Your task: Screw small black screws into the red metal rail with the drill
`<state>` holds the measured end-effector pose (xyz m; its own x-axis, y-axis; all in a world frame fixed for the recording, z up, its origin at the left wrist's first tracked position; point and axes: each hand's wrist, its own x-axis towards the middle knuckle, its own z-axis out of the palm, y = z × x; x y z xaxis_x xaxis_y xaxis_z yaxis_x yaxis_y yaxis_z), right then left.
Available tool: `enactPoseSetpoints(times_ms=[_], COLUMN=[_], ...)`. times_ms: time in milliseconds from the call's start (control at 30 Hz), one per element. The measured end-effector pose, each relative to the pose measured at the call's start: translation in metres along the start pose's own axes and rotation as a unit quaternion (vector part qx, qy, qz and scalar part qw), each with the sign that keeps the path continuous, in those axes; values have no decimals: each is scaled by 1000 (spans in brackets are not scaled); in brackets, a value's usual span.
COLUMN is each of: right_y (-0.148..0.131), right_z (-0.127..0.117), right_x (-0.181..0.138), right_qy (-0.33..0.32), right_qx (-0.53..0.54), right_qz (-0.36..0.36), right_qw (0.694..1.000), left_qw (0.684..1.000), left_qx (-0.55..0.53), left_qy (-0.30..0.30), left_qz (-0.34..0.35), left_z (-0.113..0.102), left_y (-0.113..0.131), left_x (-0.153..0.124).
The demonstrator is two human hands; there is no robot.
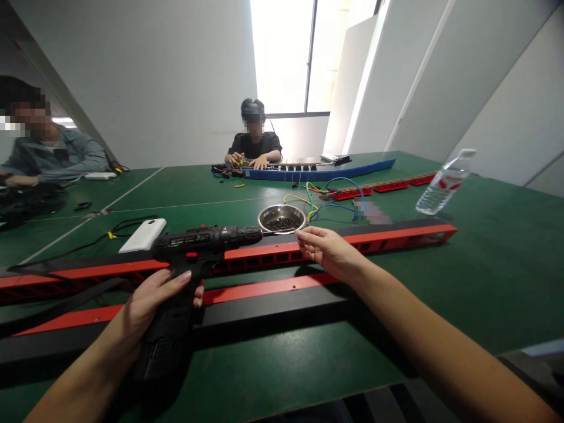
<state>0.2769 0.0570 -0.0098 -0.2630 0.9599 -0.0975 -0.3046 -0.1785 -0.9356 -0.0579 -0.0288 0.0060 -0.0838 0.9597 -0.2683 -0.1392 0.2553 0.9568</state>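
left fingers (178, 283) grasped drill (198, 239) | right fingers (314, 237) pinched bit (279, 232) at tip, any screw indiscernible | bars (264, 288) apparently unengaged; dark pieces (282, 224) remained in bowl (282, 210)

1. Power drill (207, 239): one, carrying one bit (277, 233).
2. Wearer's hands: two, left hand (147, 296) and right hand (324, 249).
3. Co-workers (255, 141) (66, 147): two.
4. Red-and-black bars (264, 288) (396, 236): two.
5. Blue bar (282, 175): one.
6. Red strips (350, 194) (390, 187) (423, 178): three visible.
7. Metal bowl (264, 219): one; small dark pieces (282, 224) inside, numerous, too small to count.
8. Plastic bottle (445, 187): one.
9. White flat objects (143, 235) (100, 176): at least two.
10. Green surface (484, 252): one.
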Motion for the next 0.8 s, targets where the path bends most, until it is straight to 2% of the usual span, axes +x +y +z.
enactPoseSetpoints(times_ms=[167, 300, 533, 800], right_y=[4, 4, 5, 6], right_z=[-4, -3, 1, 1], right_x=[-2, -3, -3, -4], right_qy=[-14, 3, -13, -12], right_qx=[20, 34, -18, -39], right_qz=[3, -5, -14, -17], right_qw=[1000, 999, 1000, 999], left_qw=[1000, 999, 999, 999], left_qx=[24, 34, 26, 41], left_qy=[-1, -1, -21, -13], left_qz=[-2, -2, -3, 4], left_z=[-3, -5, 0, 2], left_y=[0, 1, 2, 2], left_x=[1, 3, -3, -4])
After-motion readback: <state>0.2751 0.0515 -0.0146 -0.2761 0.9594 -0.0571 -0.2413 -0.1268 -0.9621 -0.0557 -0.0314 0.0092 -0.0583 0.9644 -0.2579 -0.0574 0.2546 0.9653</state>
